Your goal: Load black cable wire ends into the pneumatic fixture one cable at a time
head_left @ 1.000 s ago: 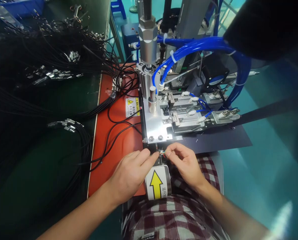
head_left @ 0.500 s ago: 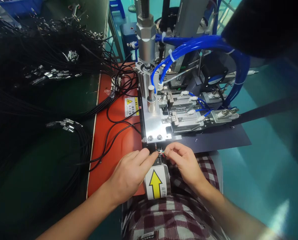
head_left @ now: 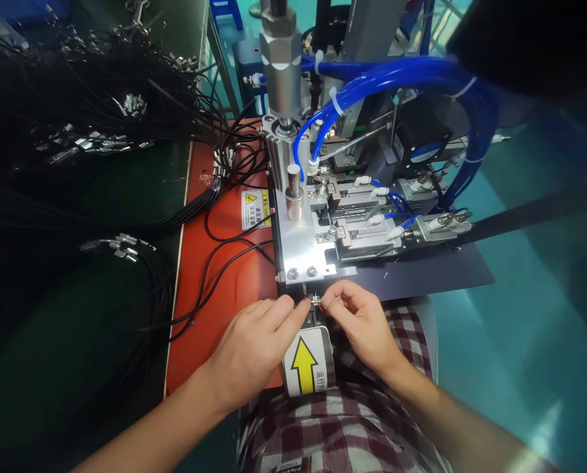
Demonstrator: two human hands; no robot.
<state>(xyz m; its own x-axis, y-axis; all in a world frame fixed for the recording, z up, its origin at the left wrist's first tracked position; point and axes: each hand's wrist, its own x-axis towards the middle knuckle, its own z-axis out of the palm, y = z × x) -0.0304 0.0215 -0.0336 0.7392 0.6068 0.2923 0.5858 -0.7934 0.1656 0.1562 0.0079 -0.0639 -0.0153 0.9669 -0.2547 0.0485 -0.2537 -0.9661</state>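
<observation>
Left hand and right hand pinch a tiny wire end, its details too small to make out

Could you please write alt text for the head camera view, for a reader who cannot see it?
A person's left hand and right hand pinch a small wired connector at the front edge of a pneumatic machine with blue hoses. Bundles of black cables lie left of an orange mat.
</observation>
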